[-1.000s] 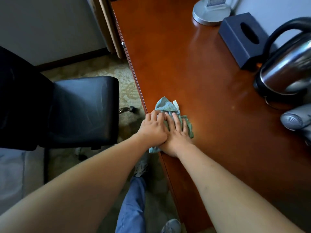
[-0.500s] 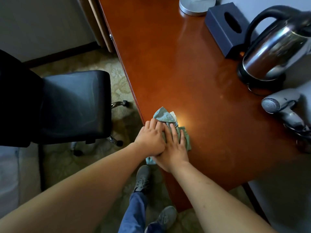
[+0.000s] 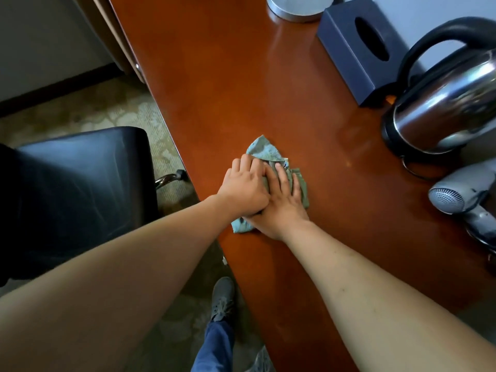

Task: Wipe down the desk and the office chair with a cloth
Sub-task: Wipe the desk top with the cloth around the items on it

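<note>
Both your hands have slid the cloth in from the near-left edge toward the middle of the desk since a second ago, and the kettle and hair dryer now sit closer on your right. Your right hand (image 3: 281,202) lies flat on the crumpled pale-green cloth (image 3: 265,153), fingers (image 3: 295,187) spread and pressing down rather than gripping. Your left hand (image 3: 245,187) overlaps it from the left, fingers together and curled over the cloth's far-left part.

So the cloth sits under both palms on the glossy reddish-brown wooden desk (image 3: 214,76), just in from the left edge. It runs long from near-left to far-right, one corner peeking out below your wrists and another poking out beyond your fingertips.

Unwiped desk lies mostly to the right and far. On that side your right hand is nearer the shiny steel kettle (image 3: 442,111) and the grey hair dryer (image 3: 456,194), both well apart from the cloth.

Most of the cloth is hidden under your hands. At left, the black padded office chair (image 3: 80,178) is cut off by the frame, so you can't see its back or base.
</note>
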`<move>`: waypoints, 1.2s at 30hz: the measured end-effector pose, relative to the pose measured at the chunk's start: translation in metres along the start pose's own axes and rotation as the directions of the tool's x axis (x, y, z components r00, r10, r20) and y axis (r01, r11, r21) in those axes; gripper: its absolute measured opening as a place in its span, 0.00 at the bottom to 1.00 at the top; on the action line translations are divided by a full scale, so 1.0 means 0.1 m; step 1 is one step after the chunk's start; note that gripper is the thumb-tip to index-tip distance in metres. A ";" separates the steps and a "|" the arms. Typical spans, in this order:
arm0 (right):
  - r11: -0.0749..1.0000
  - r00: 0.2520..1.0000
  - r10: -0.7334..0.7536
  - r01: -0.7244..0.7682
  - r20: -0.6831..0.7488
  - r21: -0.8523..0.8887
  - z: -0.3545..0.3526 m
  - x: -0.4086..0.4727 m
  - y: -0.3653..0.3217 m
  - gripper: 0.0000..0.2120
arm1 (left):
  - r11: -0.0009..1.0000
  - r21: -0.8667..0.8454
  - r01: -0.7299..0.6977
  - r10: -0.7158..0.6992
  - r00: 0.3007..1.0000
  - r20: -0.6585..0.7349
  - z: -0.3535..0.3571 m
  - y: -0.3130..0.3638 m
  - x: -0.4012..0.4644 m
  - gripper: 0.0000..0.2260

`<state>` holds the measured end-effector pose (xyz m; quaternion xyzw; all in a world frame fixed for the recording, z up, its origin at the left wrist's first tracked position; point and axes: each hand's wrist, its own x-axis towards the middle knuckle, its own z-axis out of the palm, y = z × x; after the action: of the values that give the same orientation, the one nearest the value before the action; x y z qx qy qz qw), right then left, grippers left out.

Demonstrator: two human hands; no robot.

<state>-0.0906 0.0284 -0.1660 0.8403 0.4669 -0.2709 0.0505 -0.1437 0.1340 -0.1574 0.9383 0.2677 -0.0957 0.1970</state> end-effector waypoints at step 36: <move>0.997 0.998 0.039 -0.042 0.048 0.063 0.72 -1.76 1.05 0.47 | 0.995 -0.034 0.090 -0.088 0.995 0.048 0.95 1.70 -1.19 0.22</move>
<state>-0.1083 -0.1882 -0.1564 0.8442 0.4393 -0.3044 0.0399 -0.1593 -0.0937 -0.1556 0.9192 0.3063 -0.1212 0.2158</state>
